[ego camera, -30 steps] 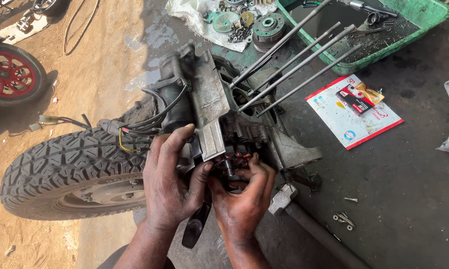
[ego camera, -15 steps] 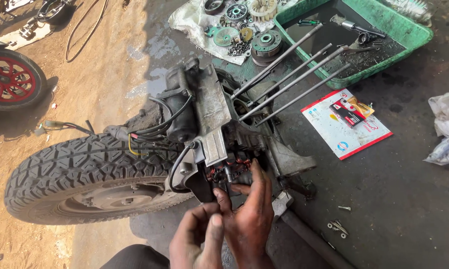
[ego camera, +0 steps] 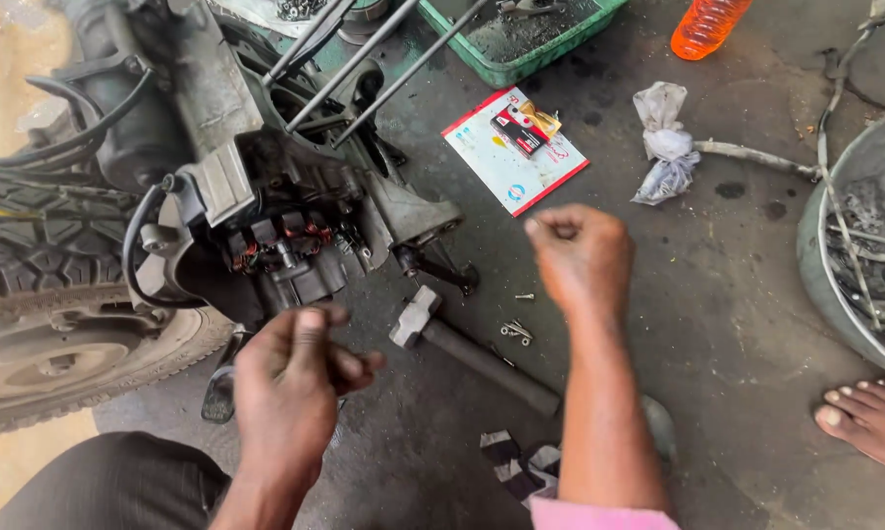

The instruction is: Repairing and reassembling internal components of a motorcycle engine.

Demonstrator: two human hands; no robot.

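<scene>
A dismantled scooter engine (ego camera: pixel 266 196) lies on the ground, attached to a rear tyre (ego camera: pixel 59 334). Its stator with copper-wound coils (ego camera: pixel 280 240) faces me. My left hand (ego camera: pixel 300 383) hovers just below the stator, fingers loosely bent, with nothing visible in it. My right hand (ego camera: pixel 580 255) is raised to the right of the engine, closed in a fist with thumb and fingertips pinched; whether it holds something small cannot be told. Between the hands a hammer (ego camera: pixel 462 344) lies on the ground, with loose screws (ego camera: pixel 514 331) beside it.
Long metal studs (ego camera: pixel 364 59) stick out of the engine toward a green tray (ego camera: pixel 521 49). A red-and-white card pack (ego camera: pixel 514 147), a rag (ego camera: pixel 663 142), an orange bottle (ego camera: pixel 707 25) and a metal basin (ego camera: pixel 855 245) lie around. Another person's bare foot (ego camera: pixel 869 417) is at right.
Both hands have come off the stator. The right hand moved right and up and closed, the left dropped below the engine. The view has shifted right and closer.
</scene>
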